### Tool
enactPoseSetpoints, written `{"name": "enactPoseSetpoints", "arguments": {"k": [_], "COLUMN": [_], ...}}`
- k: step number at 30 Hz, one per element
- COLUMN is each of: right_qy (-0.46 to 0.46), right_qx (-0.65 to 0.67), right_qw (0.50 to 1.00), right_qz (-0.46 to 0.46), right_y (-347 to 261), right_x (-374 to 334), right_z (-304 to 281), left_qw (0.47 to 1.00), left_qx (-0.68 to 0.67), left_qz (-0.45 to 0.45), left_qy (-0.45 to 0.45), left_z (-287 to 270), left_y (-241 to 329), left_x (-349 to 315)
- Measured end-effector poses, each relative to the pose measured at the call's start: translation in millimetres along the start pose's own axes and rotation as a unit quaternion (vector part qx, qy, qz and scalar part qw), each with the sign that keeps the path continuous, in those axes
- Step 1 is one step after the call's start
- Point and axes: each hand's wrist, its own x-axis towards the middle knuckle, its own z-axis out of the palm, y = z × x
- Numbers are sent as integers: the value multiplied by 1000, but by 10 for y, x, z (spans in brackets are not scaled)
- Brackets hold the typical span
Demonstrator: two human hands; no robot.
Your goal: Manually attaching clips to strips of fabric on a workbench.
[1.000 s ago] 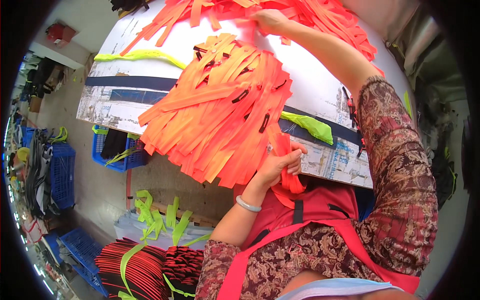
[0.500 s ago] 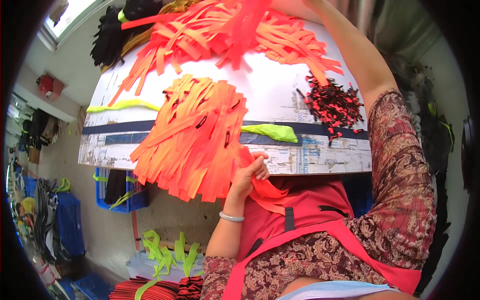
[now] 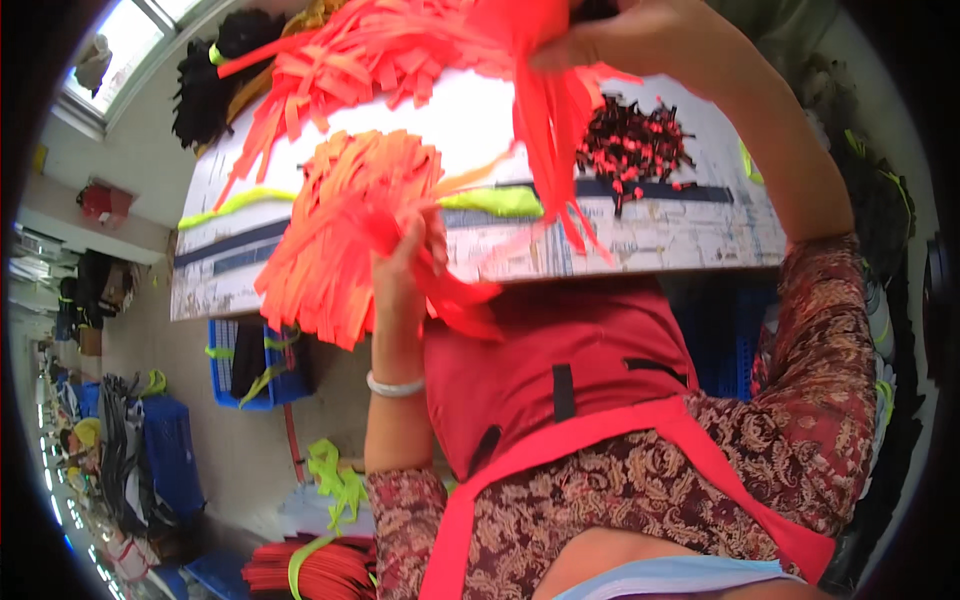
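Note:
My left hand [image 3: 400,270] is closed round a few orange-red fabric strips [image 3: 462,300], whose ends hang past the table's near edge. It is at the right side of a fanned stack of orange strips [image 3: 325,245]. At the far right, my right hand [image 3: 615,45] grips a bunch of bright orange-red strips [image 3: 545,140] that dangle over the table; its fingertips are partly hidden by the fabric. Behind the stack spreads a loose heap of the same strips [image 3: 360,50]. Small black and red pieces [image 3: 635,150] lie piled below my right forearm.
Yellow-green strips [image 3: 490,200] lie on the worn white tabletop [image 3: 640,240], which has dark bands across it. A blue basket [image 3: 255,375] stands below its near edge at left. Red bundles [image 3: 310,572] are at the lower left. Black material [image 3: 215,90] sits at the far left corner.
My right hand has come in from the far edge, drawing a bunch of strips toward me. My left hand has shifted left and away from me, still holding strips. The view has shifted somewhat.

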Motion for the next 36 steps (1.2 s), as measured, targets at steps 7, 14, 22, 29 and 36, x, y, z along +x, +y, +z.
{"name": "enactPoseSetpoints", "arguments": {"k": [7, 14, 22, 29, 36], "right_qy": [-78, 30, -175, -54, 2], "right_qx": [133, 110, 207, 3, 347], "right_qw": [986, 988, 958, 998, 938], "right_qz": [58, -101, 92, 21, 21], "right_y": [895, 1388, 1795, 1857, 1597], "right_x": [86, 90, -277, -86, 338], "right_z": [1266, 1890, 2451, 2074, 1823], "left_qw": [992, 994, 980, 997, 990], "left_qx": [-15, 88, -171, -11, -14], "left_qz": [50, -34, -96, -81, -124], "left_qy": [-114, -56, -26, 1, -70], "left_z": [-114, 40, -188, -201, 14], "left_y": [-424, -514, -459, -610, -543], "left_x": [-99, -240, -298, -341, -335]}}
